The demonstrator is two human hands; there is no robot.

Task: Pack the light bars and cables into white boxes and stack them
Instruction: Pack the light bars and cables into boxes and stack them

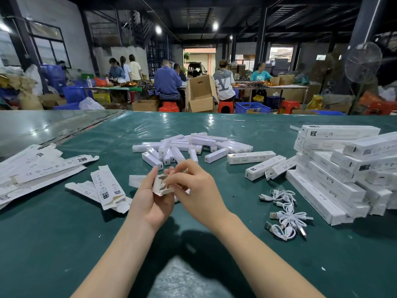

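Note:
My left hand (151,197) grips a white box (161,186) with its open end facing me, just above the green table (214,244). My right hand (196,188) pinches the flaps at that open end. Behind my hands lies a heap of several white light bars (191,146). A bundle of white USB cables (284,214) lies to the right. Packed white boxes (339,168) are stacked at the far right, with three more (261,164) lying loose beside the stack. Flat unfolded boxes (40,168) lie on the left, and a few more flat ones (105,187) sit closer to my left hand.
The green table's far edge runs across the middle of the view. Beyond it, several people work at other tables among cardboard boxes (199,94), blue crates (252,107) and red stools (225,106). A standing fan (363,63) is at the right.

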